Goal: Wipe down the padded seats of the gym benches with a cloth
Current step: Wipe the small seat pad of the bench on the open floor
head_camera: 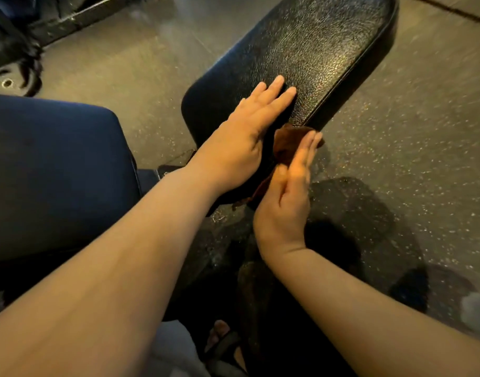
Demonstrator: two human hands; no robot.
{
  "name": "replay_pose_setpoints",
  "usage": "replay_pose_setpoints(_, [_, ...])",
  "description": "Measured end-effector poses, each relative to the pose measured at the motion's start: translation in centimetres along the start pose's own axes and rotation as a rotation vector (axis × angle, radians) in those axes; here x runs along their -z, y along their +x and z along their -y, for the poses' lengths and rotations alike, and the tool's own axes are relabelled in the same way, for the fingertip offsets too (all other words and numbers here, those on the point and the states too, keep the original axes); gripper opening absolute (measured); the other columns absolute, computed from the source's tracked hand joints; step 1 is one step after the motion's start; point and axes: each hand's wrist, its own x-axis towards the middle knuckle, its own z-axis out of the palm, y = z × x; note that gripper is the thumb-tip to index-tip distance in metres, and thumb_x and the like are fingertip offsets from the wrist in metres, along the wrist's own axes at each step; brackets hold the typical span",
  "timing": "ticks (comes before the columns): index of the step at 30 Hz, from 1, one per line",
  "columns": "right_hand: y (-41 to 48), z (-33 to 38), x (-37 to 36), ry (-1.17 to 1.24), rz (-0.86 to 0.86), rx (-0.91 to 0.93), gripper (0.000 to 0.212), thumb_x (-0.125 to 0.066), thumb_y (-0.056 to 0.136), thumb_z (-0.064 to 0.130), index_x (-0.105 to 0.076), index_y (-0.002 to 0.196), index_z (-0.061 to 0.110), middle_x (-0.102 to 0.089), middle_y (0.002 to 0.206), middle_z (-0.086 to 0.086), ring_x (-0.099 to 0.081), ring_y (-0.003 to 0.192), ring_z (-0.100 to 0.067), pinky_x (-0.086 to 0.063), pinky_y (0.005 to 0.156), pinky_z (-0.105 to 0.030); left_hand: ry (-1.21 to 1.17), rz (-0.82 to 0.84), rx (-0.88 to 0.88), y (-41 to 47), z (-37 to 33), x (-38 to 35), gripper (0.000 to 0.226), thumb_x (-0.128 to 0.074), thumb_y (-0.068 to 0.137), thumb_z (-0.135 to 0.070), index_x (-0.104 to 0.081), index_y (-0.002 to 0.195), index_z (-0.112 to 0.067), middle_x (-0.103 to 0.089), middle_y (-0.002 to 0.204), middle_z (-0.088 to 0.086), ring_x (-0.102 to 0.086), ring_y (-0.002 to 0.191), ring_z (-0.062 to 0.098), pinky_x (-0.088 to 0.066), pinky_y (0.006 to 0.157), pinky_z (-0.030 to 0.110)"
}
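Left hand [245,137] flat on black bench pad [301,58], near end; right hand [288,197] pressing brown cloth [286,146] against pad's right edge.

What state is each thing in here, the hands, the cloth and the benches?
Left hand: flat, fingers straight, resting on the black bench pad.
Right hand: fingers straight, pressing the cloth against the pad's side edge.
Brown cloth: crumpled, between the right hand and the pad.
Black bench pad: textured, shiny.
Blue bench pad: untouched.
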Motion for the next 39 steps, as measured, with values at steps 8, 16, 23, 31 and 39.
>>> replay_pose_setpoints(8, [5.3,0.2,0.7,0.059,-0.148,-0.013,0.055,-0.030,0.106,0.009,-0.009,0.156,-0.002,-0.009,0.165,-0.022,-0.007,0.154,-0.028,-0.012,0.125,-0.030,0.042,0.050,0.030,-1.2,-0.4,1.1,0.056,-0.036,0.104,-0.008,-0.027,0.157,-0.024,-0.012,0.167,0.000,-0.004,0.154,0.017,-0.003,0.126,0.035])
replay_pose_setpoints(16, [-5.0,-0.5,-1.8,0.077,0.125,-0.029,0.079,-0.031,0.096,-0.009,0.010,0.157,0.022,0.017,0.166,0.003,0.016,0.153,-0.014,-0.011,0.124,-0.055,0.040,0.055,0.067,-2.3,-0.1,0.8,0.067,-0.044,0.100,0.000,-0.024,0.158,-0.026,-0.010,0.167,-0.003,-0.001,0.154,0.016,-0.008,0.126,0.043])
replay_pose_setpoints(23, [0.9,-0.1,-0.7,0.100,-0.068,-0.080,0.061,-0.030,0.100,0.003,-0.005,0.156,-0.002,-0.003,0.165,-0.022,-0.002,0.154,-0.026,-0.007,0.127,-0.037,0.064,0.056,0.081,-2.9,0.1,1.3,0.056,-0.038,0.105,-0.011,-0.025,0.157,-0.025,-0.011,0.167,-0.002,-0.004,0.153,0.015,-0.005,0.126,0.032])
replay_pose_setpoints(31, [-3.5,-0.7,-2.6,0.047,0.008,-0.092,0.064,-0.027,0.104,0.010,0.007,0.158,0.011,0.004,0.167,-0.017,-0.001,0.155,-0.028,-0.013,0.125,-0.048,0.075,0.081,0.104,-4.7,1.1,1.5,0.058,-0.040,0.106,-0.014,-0.021,0.159,-0.024,-0.008,0.167,-0.003,-0.001,0.153,0.014,-0.005,0.125,0.032])
replay_pose_setpoints(39, [-4.0,-0.8,-2.1,0.016,0.066,-0.072,0.062,-0.028,0.104,-0.001,0.003,0.157,0.006,0.012,0.166,-0.012,0.008,0.154,-0.016,-0.007,0.124,-0.024,0.068,0.062,0.104,-3.8,1.2,1.2,0.060,-0.037,0.104,-0.005,-0.022,0.158,-0.024,-0.009,0.167,-0.005,-0.002,0.153,0.013,-0.007,0.126,0.039])
